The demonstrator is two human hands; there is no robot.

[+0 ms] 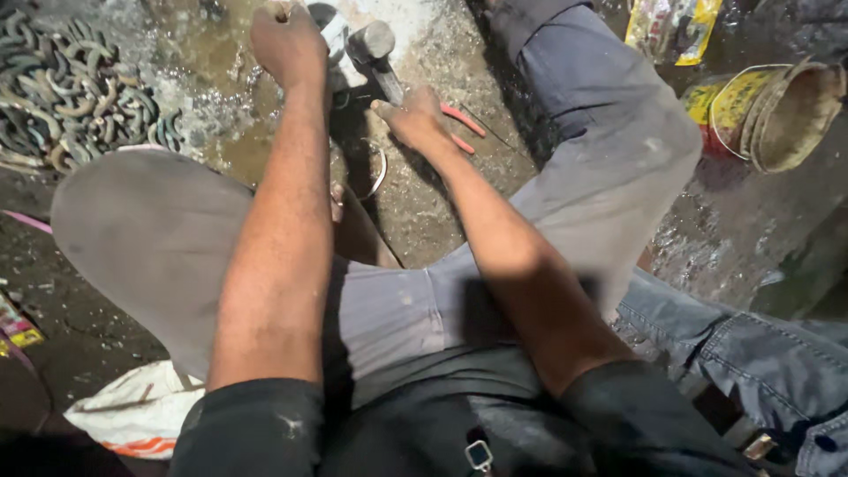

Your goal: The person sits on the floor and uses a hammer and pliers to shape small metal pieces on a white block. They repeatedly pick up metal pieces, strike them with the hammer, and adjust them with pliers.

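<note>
I sit on a dirty floor with my knees apart in grey trousers. My left hand is a closed fist around a short upright rod whose tip shows above the fingers. My right hand grips the handle of a hammer; its grey steel head sits just right of my left fist. Red-handled pliers lie on the floor right beside my right hand. A thin metal ring lies below the hands, between my legs. What the rod rests on is hidden by my fist.
A heap of curved metal links fills the top left. Worn buckets lie on their sides at the right, with yellow packets above. Denim cloth lies at the lower right and a white bag at the lower left.
</note>
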